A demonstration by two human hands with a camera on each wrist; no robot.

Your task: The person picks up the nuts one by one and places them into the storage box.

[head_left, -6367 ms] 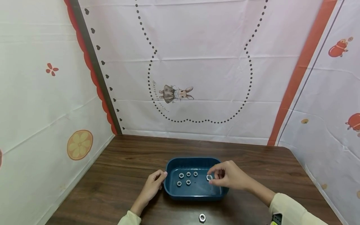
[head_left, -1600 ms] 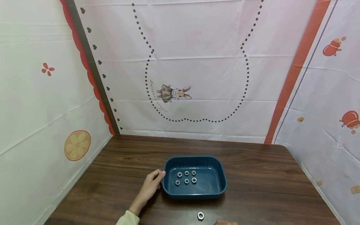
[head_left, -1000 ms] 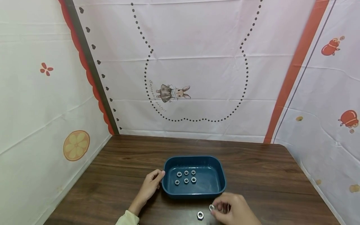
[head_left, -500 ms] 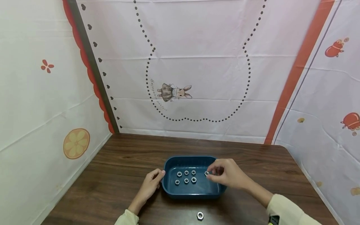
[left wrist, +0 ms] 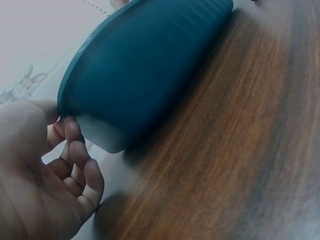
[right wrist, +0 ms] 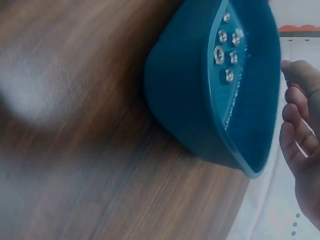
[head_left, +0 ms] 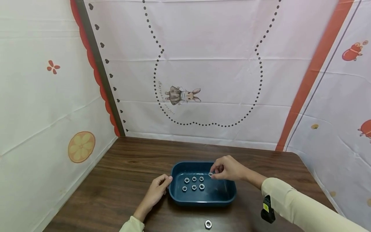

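Observation:
A dark blue plastic tray (head_left: 203, 203) stands on the table. On its floor lie several hex nuts (head_left: 194, 187), in two rows toward the left. My left hand (head_left: 156, 190) pinches the left rim; in the left wrist view the fingertips (left wrist: 73, 131) meet the tray's outer wall. Over the right half of the tray, near the back wall, my right hand (head_left: 229, 168) pinches another hex nut (head_left: 210, 174) between thumb and forefinger. The right wrist view shows that hand beyond the tray's rim, with the held nut hidden. One more hex nut (head_left: 208, 224) lies on the table before the tray.
The dark wood-grain table (head_left: 139, 154) is enclosed by white printed cloth (head_left: 208, 80) at the back and both sides. A black device with a yellow mark (head_left: 267, 208) sits on the right sleeve.
The nut held earlier now sits in the front row. My right hand has since brought another nut from the table into the tray, lately shifting toward the back. My left hand has stayed put.

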